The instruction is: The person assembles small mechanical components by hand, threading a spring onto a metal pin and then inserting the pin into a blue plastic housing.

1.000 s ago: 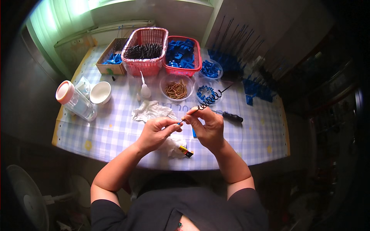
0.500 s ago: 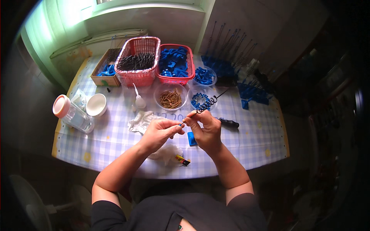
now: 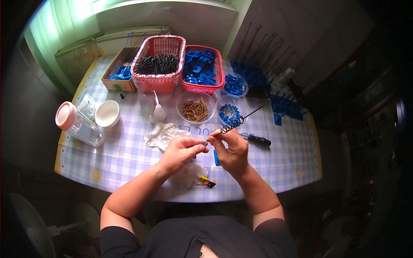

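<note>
My right hand is closed on a black coiled wire, whose straight tip points up and to the right over the table. My left hand pinches a tiny blue piece at the wire's near end; whether the two are joined I cannot tell. Below my fingers lies a blue plastic part, partly covered by the right hand. A black-handled tool rests just right of that hand. White crumpled tissue sits beyond the left hand, and a small yellow-and-black tube lies nearer to me.
Across the back stand a cardboard box, a red basket of black wires and a red basket of blue parts. Bowls hold brass-coloured pins and small blue pieces. Assembled blue bases with upright wires crowd the right. A jar stands left.
The view has shifted slightly. Both hands stay together with the same grip, and the coiled wire shows only a slight change of angle.
</note>
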`<state>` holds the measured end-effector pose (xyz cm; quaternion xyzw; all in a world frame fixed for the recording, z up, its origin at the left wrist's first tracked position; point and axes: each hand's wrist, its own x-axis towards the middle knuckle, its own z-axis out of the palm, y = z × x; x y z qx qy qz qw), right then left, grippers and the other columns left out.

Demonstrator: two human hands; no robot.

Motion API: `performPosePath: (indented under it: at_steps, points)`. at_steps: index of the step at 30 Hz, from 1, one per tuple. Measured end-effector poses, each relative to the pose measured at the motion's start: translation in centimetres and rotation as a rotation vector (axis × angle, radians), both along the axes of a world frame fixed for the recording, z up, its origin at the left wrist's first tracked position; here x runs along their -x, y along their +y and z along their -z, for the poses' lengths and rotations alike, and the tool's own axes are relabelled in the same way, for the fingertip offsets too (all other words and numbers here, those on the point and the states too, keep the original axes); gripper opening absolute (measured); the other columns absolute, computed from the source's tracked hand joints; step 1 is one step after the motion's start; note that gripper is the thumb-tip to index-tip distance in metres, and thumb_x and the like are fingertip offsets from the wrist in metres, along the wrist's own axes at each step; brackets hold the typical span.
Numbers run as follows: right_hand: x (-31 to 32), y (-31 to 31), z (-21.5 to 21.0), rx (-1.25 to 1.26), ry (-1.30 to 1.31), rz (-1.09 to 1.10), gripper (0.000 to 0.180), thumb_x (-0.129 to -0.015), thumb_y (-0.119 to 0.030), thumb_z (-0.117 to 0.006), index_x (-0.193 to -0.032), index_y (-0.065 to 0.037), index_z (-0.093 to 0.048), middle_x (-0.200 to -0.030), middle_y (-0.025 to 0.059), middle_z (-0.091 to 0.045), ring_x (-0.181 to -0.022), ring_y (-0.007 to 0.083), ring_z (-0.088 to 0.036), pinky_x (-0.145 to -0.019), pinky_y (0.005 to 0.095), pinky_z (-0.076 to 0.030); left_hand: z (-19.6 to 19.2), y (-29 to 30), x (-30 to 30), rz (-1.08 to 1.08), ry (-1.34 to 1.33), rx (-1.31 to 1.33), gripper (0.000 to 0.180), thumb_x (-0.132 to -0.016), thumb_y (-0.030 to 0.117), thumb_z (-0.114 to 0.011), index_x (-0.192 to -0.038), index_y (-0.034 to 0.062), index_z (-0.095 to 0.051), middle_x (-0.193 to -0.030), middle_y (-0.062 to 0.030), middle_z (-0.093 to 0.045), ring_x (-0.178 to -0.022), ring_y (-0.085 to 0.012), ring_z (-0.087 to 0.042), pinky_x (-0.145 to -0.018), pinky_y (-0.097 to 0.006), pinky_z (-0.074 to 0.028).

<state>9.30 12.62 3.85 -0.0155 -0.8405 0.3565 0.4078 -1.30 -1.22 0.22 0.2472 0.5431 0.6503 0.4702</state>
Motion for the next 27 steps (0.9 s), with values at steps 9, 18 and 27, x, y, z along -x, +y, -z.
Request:
performPosePath:
  at_steps: [9, 18, 27]
  points:
    - [0.14, 0.09, 0.80, -0.139, 0.073, -0.007, 0.011, -0.075, -0.001, -0.071, -0.082, -0.004, -0.062, -0.068, 0.0075, -0.060, -0.058, 0.0252, -0.056, -0.057, 0.0344, -0.042, -0.49, -0.20, 0.03, 0.014, -0.063, 0.014, 0.028, -0.085, 0.024, -0.069, -0.102, 0.0021, -0.070, -0.081, 0.0026, -0.065, -0.063, -0.0008, -0.045, -0.056, -0.018, -0.035]
    - [0.17, 0.03, 0.88, -0.125, 0.072, -0.018, 0.011, -0.075, 0.000, -0.070, -0.082, -0.004, -0.063, -0.070, 0.0079, -0.062, -0.059, 0.0252, -0.056, -0.058, 0.0345, -0.043, -0.08, -0.11, 0.09, 0.003, -0.038, 0.005, 0.029, -0.085, 0.025, -0.069, -0.103, 0.0025, -0.069, -0.082, 0.0025, -0.066, -0.063, -0.0006, -0.045, -0.056, -0.018, -0.036]
    - [0.11, -0.08, 0.86, -0.078, 0.052, -0.013, 0.010, -0.076, -0.001, -0.070, -0.084, -0.004, -0.064, -0.073, 0.0080, -0.064, -0.063, 0.0250, -0.059, -0.061, 0.0340, -0.044, -0.20, -0.19, 0.16, 0.004, -0.031, 0.013, 0.029, -0.085, 0.025, -0.069, -0.104, 0.0032, -0.069, -0.083, 0.0024, -0.067, -0.062, -0.0005, -0.045, -0.055, -0.018, -0.036]
